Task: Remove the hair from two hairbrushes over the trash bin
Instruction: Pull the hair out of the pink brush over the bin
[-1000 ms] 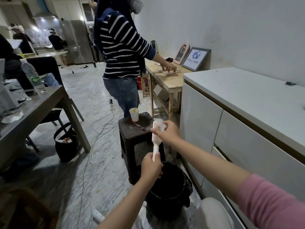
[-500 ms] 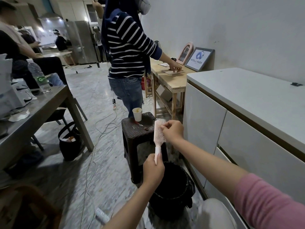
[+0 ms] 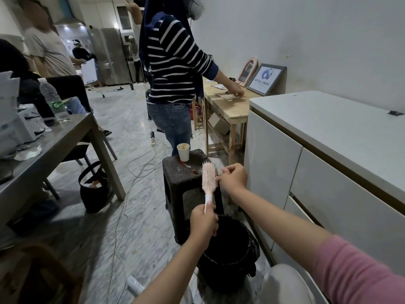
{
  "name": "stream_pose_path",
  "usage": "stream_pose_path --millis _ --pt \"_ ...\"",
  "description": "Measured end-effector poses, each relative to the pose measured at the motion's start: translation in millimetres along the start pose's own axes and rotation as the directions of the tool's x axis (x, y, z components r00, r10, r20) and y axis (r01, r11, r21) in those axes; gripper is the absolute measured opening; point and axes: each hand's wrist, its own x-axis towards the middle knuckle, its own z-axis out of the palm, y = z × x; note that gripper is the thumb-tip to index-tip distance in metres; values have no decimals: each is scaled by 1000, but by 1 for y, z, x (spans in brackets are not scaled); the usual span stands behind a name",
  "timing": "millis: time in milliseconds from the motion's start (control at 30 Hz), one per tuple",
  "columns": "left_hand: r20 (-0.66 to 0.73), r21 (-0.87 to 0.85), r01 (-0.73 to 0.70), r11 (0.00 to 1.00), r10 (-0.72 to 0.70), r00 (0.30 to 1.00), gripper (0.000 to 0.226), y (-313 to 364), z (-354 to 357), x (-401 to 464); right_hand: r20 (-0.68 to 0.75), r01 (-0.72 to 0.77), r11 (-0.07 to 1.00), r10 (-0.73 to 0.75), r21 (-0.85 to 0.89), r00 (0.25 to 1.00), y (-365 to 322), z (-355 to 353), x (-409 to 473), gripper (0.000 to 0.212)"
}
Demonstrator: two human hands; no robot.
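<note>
Standing upright from left hand: hairbrush.

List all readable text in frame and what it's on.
"INTELLI NUSA": framed sign on the wooden table, by the wall.
"G": green label of the water bottle; rest too blurred.
A smaller line under "INTELLI NUSA": too small to read.
Nothing else legible.

The hairbrush handle's lower end is buried in the left hand. Any hair among the bristles is too fine to make out. At four o'clock, the right hand hides its own fingertips. The trash bin interior reads only as black.
</note>
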Motion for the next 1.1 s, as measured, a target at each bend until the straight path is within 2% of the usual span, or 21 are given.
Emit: stream_pose_path --millis 100,200,333,400,467,533,700,933,1100 --pt "-1 -32 44 999 -44 999 30 2 0 0 3 -39 997 39 73 999 -2 -2 0 7" --pt "-9 -78 107 991 -108 994 29 3 0 1 -8 -52 992 54 118 999 -1 -4 2 11" --pt "-20 -125 122 985 -125 992 30 6 4 1 -36 -24 995 28 92 999 4 -4 3 7" --pt "-94 -175 147 973 -165 982 31 8 4 5 -61 -30 994 37 108 997 3 -8 3 11" --pt "-213 -287 197 938 -263 941 34 7 -4 14 -86 -54 990 65 130 994 2 -15 8 7" --pt "-300 -359 188 914 -304 904 38 2 -19 21 -137 -51 993 66 110 988 3 -25 17 9" --pt "-398 -295 178 939 -290 870 38 -10 -43 27 -214 -97 991 114 88 970 7 -46 28 21" --pt "-292 -171 207 963 -250 923 35 -6 -37 28 -137 -122 992 118 -14 983 22 -43 32 8" --pt "-187 -110 183 977 -201 961 32 -1 -28 24 -8 -181 967 183 -179 983 32 -46 32 19"
